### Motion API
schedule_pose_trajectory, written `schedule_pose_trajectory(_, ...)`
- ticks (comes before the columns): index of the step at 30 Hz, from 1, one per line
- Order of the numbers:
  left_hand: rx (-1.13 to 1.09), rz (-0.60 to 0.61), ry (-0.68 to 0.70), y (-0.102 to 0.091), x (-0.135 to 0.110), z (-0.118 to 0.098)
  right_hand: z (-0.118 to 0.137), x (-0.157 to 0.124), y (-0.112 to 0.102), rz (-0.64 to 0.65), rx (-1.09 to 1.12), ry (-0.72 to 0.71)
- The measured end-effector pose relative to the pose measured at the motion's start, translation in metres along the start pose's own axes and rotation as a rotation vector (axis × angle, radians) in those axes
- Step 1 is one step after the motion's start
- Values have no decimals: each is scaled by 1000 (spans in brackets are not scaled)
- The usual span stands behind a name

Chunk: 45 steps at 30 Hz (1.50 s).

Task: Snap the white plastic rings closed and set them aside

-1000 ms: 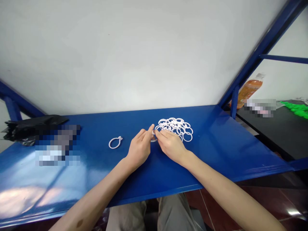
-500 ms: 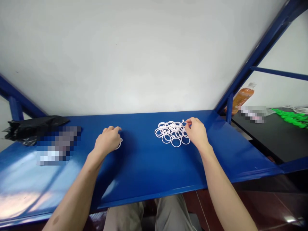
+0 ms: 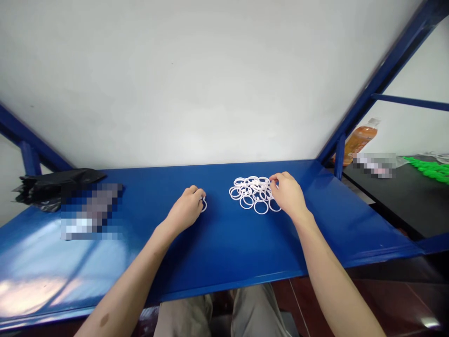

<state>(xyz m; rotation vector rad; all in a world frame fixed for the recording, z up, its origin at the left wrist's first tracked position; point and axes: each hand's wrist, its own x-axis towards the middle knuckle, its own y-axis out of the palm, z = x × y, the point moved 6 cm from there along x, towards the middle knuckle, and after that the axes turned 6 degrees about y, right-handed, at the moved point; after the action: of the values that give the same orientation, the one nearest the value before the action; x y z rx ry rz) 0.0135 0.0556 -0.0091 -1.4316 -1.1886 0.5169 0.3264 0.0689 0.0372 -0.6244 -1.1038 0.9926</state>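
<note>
My left hand [image 3: 186, 207] is closed, and a white curtain ring [image 3: 206, 205] shows at its fingertips, partly hidden by the fingers. It is low over the blue shelf, left of a loose pile of white curtain rings [image 3: 257, 186]. Each ring is a thin plastic hoop with a small eyelet, and several overlap. At the pile's right edge, my right hand [image 3: 288, 194] has its thumb and forefinger pinched on a ring there. The hand covers part of the pile.
The blue metal shelf [image 3: 224, 252] ends in a front edge above my knees, with a wall behind. A black plastic bag [image 3: 66, 182] and a blurred item [image 3: 96, 210] lie left. Beyond the right post are an orange drink bottle [image 3: 361, 140] and green pieces [image 3: 430, 168].
My left hand has moved right, towards the pile, with the ring at its fingers. My right hand stays at the pile's right edge, its fingertips slightly lower against the rings.
</note>
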Motion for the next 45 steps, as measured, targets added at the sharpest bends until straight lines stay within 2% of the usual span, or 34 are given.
schedule_pose_trajectory(3,-96,-45,-13,0,5,-12,28,-9,-2,-85,129,-161)
schedule_pose_trajectory(5,-197,-108,-22,-3,6,-20,50,-20,1,-75,263,-274)
schedule_pose_trajectory(7,-321,-172,-36,-7,7,-27,71,-32,10,35,389,-348)
schedule_pose_trajectory(10,-501,-222,-54,-9,7,-39,92,-48,30,279,534,-363)
schedule_pose_trajectory(12,-597,-232,-72,-8,7,-45,97,-53,38,333,601,-353)
schedule_pose_trajectory(17,-835,-234,-195,2,6,-49,95,-52,38,187,657,-363)
schedule_pose_trajectory(20,-905,-293,-260,6,3,-47,96,-53,35,95,664,-401)
schedule_pose_trajectory(24,-787,-363,-216,1,-3,-49,99,-58,35,87,628,-466)
schedule_pose_trajectory(29,-595,-314,-78,-3,-2,-55,101,-59,35,117,566,-559)
schedule_pose_trajectory(32,-511,-267,-7,-3,4,-56,98,-51,29,91,555,-589)
schedule_pose_trajectory(34,-437,-242,27,-1,7,-54,89,-41,22,28,518,-549)
schedule_pose_trajectory(38,-181,-207,52,4,8,-35,51,-16,13,-97,348,-312)
schedule_pose_trajectory(41,-115,-157,47,9,8,-18,27,-4,15,-76,270,-199)
schedule_pose_trajectory(45,-145,-131,32,12,9,-9,19,0,23,1,216,-163)
